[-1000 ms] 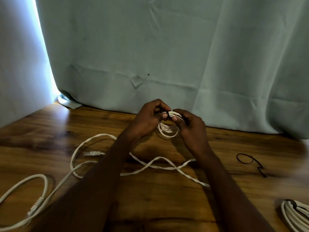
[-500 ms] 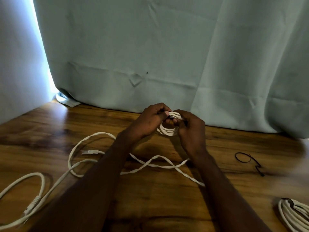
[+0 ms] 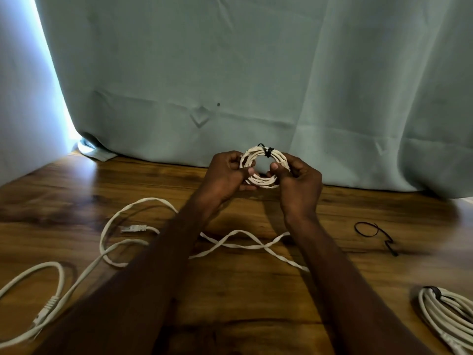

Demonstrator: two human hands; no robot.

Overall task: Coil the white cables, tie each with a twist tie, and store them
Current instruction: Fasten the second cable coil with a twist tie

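White loose cable is sprawled on the wooden table to the left of the small coil, waiting its turn. Moving right, your left hand is curled round the coil's left side and your right hand pinches its right side, so you're holding it up between both, above the table in front of the curtain. Black twist tie sits wrapped across the top of the coil. If I were you I'd check the twisted ends are tight and tucked flat so the loops can't fan out, and keep a firm grip on both sides while you do it.

Compared with half a second ago, the coil has come up higher and turned to face you, with your fingers off the tie instead of working it, so the tying looks done to me.

Right of the coil, a spare tie lies on the table, and further right a bundled cable is already tied.
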